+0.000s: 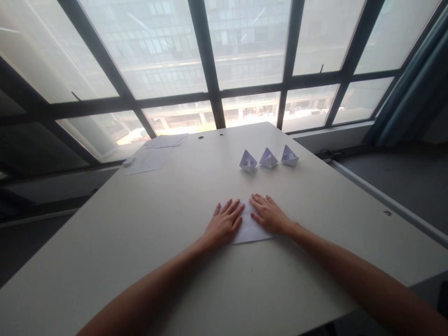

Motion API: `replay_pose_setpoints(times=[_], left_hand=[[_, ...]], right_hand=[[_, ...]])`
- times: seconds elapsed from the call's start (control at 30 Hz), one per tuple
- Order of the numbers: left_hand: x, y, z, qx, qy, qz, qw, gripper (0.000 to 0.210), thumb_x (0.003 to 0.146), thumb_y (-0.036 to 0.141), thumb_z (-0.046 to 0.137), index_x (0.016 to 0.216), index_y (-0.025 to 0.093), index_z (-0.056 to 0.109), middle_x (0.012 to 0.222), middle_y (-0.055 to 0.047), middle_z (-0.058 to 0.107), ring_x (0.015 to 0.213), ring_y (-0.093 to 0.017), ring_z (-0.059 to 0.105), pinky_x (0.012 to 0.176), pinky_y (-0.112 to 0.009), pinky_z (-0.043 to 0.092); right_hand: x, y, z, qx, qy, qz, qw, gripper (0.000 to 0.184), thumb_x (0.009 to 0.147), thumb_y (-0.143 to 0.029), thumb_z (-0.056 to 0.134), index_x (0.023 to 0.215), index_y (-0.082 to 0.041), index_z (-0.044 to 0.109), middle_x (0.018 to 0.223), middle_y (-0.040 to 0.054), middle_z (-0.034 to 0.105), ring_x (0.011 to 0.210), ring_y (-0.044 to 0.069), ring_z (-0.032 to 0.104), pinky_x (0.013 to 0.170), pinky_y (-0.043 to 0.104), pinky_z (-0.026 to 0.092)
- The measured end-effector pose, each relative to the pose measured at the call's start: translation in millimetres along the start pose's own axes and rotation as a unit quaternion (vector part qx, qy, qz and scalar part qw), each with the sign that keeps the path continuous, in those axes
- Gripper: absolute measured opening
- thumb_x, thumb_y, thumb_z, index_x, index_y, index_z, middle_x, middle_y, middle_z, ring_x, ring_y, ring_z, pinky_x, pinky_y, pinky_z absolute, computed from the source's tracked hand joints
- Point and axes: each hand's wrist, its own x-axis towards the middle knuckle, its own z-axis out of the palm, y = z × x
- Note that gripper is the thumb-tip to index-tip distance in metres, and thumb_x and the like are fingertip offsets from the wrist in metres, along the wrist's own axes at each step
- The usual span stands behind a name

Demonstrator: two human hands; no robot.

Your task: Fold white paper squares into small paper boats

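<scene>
So closest to you, your bare left hand (226, 224) is lying flat with fingers spread on the left side of a plain white piece of paper (250, 232), and your bare right hand (269, 215) is flat on the right side, fingers loosely fanned. Neither one's gripping anything. The paper sits right under and between your palms on the smooth white tabletop (189, 196), and I'd guess the two-sided press keeps it from sliding around. Can't tell how many layers are under there tbh.

Just beyond your right hand you've got three white folded-paper boats (268, 159) in a row, apart from each other, probably parked there so your arms don't knock them. Well off past your left hand are some flat white paper sheets (149, 161), likely kept out of your elbow room. Furthest out, beyond both hands, there's a big dark-framed window (248, 46).
</scene>
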Motion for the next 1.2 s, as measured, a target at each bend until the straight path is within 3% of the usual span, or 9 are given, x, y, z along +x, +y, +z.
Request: replay_pose_setpoints(times=[0.13, 0.3, 0.5, 0.63, 0.77, 0.87, 0.97, 1.07, 1.2], left_hand=[[-2.7, 3.6, 1.8, 0.033, 0.012, 0.009, 0.999, 0.054, 0.099, 0.045, 0.032, 0.15, 0.028, 0.029, 0.158, -0.004, 0.024, 0.147, -0.028, 0.013, 0.117, -0.057, 0.0], [-1.8, 2.5, -1.0, 0.044, 0.013, 0.069, 0.997, 0.062, 0.089, 0.014, 0.035, 0.15, 0.012, 0.027, 0.157, -0.011, 0.024, 0.147, -0.02, 0.013, 0.12, -0.044, 0.004], [0.1, -0.7, -1.3, -0.016, -0.017, 0.086, 0.996, 0.065, 0.085, 0.013, 0.039, 0.149, 0.022, 0.032, 0.158, -0.004, 0.025, 0.146, -0.019, 0.019, 0.119, -0.04, 0.016], [-1.2, 4.1, -2.2, -0.013, 0.01, 0.079, 0.997, 0.054, 0.093, 0.024, 0.037, 0.147, 0.023, 0.036, 0.156, -0.004, 0.03, 0.145, -0.021, 0.024, 0.119, -0.039, 0.017], [-2.4, 7.7, -5.1, -0.002, 0.029, 0.072, 0.997, 0.052, 0.093, 0.024, 0.041, 0.145, 0.024, 0.04, 0.153, -0.004, 0.037, 0.141, -0.022, 0.031, 0.117, -0.039, 0.021], [-2.8, 8.1, -8.3, 0.005, 0.049, 0.056, 0.997, 0.05, 0.088, 0.018, 0.046, 0.137, 0.025, 0.047, 0.148, -0.005, 0.044, 0.136, -0.024, 0.037, 0.114, -0.041, 0.026], [-2.4, 8.6, -11.7, 0.01, 0.067, 0.024, 0.997, 0.044, 0.084, 0.013, 0.047, 0.126, 0.026, 0.054, 0.137, -0.006, 0.052, 0.128, -0.024, 0.043, 0.109, -0.041, 0.031], [-0.8, 8.7, -12.9, 0.009, 0.074, -0.014, 0.997, 0.039, 0.084, 0.012, 0.047, 0.12, 0.023, 0.055, 0.125, -0.009, 0.058, 0.118, -0.025, 0.049, 0.102, -0.04, 0.037], [1.9, 4.3, -7.8, 0.001, 0.086, -0.019, 0.996, 0.039, 0.092, 0.019, 0.04, 0.13, 0.018, 0.049, 0.128, -0.011, 0.057, 0.12, -0.024, 0.05, 0.105, -0.04, 0.036]], right_hand=[[0.7, 14.4, -3.5, -0.002, 0.025, 0.068, 0.997, 0.057, 0.094, -0.041, 0.045, 0.145, -0.016, 0.039, 0.153, 0.0147, 0.034, 0.143, 0.029, 0.024, 0.115, 0.055, 0.012], [1.9, 27.0, -9.1, 0.05, 0.099, 0.092, 0.99, 0.051, 0.086, -0.035, 0.058, 0.132, -0.014, 0.053, 0.135, 0.0166, 0.054, 0.128, 0.029, 0.045, 0.111, 0.046, 0.027], [2.0, 18.0, -14.7, 0.19, 0.224, 0.077, 0.953, 0.037, 0.077, -0.017, 0.06, 0.114, -0.018, 0.065, 0.106, 0.0098, 0.064, 0.097, 0.023, 0.06, 0.089, 0.037, 0.049], [2.0, 11.5, -16.6, 0.304, 0.274, 0.065, 0.91, 0.044, 0.08, -0.019, 0.057, 0.125, -0.02, 0.057, 0.11, 0.0088, 0.063, 0.084, 0.018, 0.062, 0.072, 0.032, 0.054], [-0.3, 6.1, -17.0, 0.322, 0.196, 0.004, 0.926, 0.044, 0.083, -0.022, 0.057, 0.127, -0.019, 0.058, 0.121, 0.0098, 0.064, 0.101, 0.021, 0.063, 0.087, 0.036, 0.053], [-5.8, -1.6, -17.0, 0.241, 0.073, -0.077, 0.965, 0.039, 0.09, -0.027, 0.051, 0.127, -0.019, 0.061, 0.131, 0.0103, 0.061, 0.123, 0.023, 0.054, 0.107, 0.04, 0.04], [-13.0, -12.8, -16.4, 0.124, -0.011, -0.119, 0.985, 0.056, 0.092, -0.041, 0.051, 0.142, -0.017, 0.046, 0.148, 0.0122, 0.044, 0.138, 0.025, 0.037, 0.116, 0.043, 0.027], [-18.2, -22.4, -15.4, 0.047, -0.046, -0.12, 0.991, 0.074, 0.092, -0.055, 0.047, 0.15, -0.012, 0.031, 0.156, 0.0148, 0.026, 0.145, 0.028, 0.021, 0.118, 0.046, 0.017], [-20.3, -26.3, -14.6, 0.0, -0.067, -0.116, 0.991, 0.081, 0.093, -0.063, 0.036, 0.152, -0.009, 0.022, 0.157, 0.0162, 0.02, 0.147, 0.028, 0.014, 0.119, 0.047, 0.011]])
